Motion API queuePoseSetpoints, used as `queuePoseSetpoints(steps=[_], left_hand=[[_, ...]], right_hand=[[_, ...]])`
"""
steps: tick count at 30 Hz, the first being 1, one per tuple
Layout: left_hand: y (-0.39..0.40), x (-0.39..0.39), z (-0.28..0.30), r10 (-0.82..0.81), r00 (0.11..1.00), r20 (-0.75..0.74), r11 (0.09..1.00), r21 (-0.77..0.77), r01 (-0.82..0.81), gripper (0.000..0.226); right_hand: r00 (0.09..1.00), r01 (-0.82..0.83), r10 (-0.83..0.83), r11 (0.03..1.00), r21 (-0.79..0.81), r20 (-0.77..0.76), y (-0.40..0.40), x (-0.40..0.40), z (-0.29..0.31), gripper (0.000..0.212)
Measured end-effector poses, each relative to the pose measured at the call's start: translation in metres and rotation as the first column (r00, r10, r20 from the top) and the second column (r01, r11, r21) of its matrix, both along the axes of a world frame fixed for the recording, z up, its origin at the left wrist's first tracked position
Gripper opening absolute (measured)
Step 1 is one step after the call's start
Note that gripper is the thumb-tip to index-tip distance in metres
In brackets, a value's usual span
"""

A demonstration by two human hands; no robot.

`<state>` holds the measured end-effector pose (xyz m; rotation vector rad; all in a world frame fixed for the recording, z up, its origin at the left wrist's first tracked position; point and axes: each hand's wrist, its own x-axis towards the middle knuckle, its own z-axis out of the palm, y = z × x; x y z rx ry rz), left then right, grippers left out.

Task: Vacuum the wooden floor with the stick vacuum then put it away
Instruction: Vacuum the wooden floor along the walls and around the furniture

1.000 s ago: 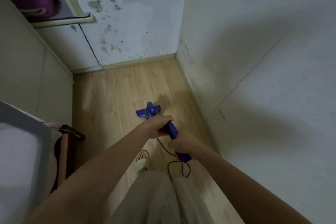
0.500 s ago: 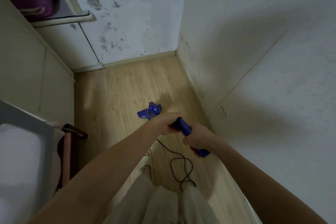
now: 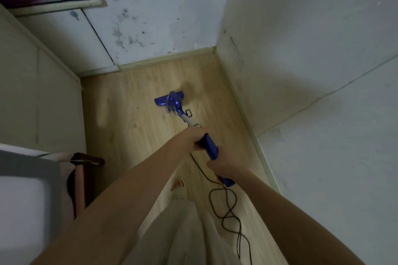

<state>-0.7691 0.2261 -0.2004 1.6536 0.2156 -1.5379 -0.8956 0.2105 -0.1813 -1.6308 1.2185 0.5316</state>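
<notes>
Blue tool: the stick vacuum [image 3: 178, 107] slants from its head near the corner back up to the person; head flat on the floor, handle raised.
Landmark: the room corner [image 3: 214, 49], where the stained back wall [image 3: 150, 17] meets the right wall [image 3: 301, 49].
Floor head: the nozzle [image 3: 167, 100] lies a short way out from that corner, near the back skirting but apart from it.
Wooden floor: pale planks [image 3: 129, 125] run from the corner toward the person, between a cream cabinet [image 3: 32, 82] and the right wall.
Left hand: the left hand [image 3: 191, 139] is wrapped round the tube, the nearer of the 2 hands to the corner.
Right hand: the right hand [image 3: 223, 165] grips the blue handle farther from the corner; both fists closed on the tool.
Cord: a black cable [image 3: 226, 206] drops from the handle end and loops on the planks by the person's legs, well away from the corner.
Step in hand: vacuuming, judged as a stroke toward the corner; putting away not yet begun.
Next move calls for: carrying the nozzle up to the skirting at the corner, then drawing it back in a fresh lane toward the cabinet.
Risk: the loose cable loops lie near a sandalled foot [image 3: 177, 185] and could snag a step backward.
</notes>
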Motion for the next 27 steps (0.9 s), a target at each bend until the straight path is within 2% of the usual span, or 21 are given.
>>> queuePoseSetpoints(steps=[9, 15, 21, 27], left_hand=[[-0.024, 0.104, -0.041, -0.046, 0.996, 0.076, 0.998, -0.028, 0.049, 0.013], [-0.035, 0.141, -0.055, -0.01, 0.996, 0.093, 0.999, -0.042, 0.014, 0.015], [-0.036, 0.155, -0.058, -0.013, 0.994, 0.11, 0.998, -0.054, 0.019, 0.012], [-0.014, 0.145, -0.049, -0.033, 0.995, 0.091, 0.995, -0.091, 0.041, 0.024]], right_hand=[[0.999, 0.024, -0.024, 1.0, -0.005, 0.039, -0.022, 0.104, -0.048, 0.026], [0.997, 0.036, -0.037, 0.999, 0.014, 0.062, -0.034, 0.145, -0.064, 0.026], [0.992, 0.062, -0.064, 0.998, 0.027, 0.105, -0.034, 0.159, -0.061, 0.027], [0.991, 0.087, -0.093, 0.994, 0.066, 0.096, -0.011, 0.146, -0.046, 0.03]])
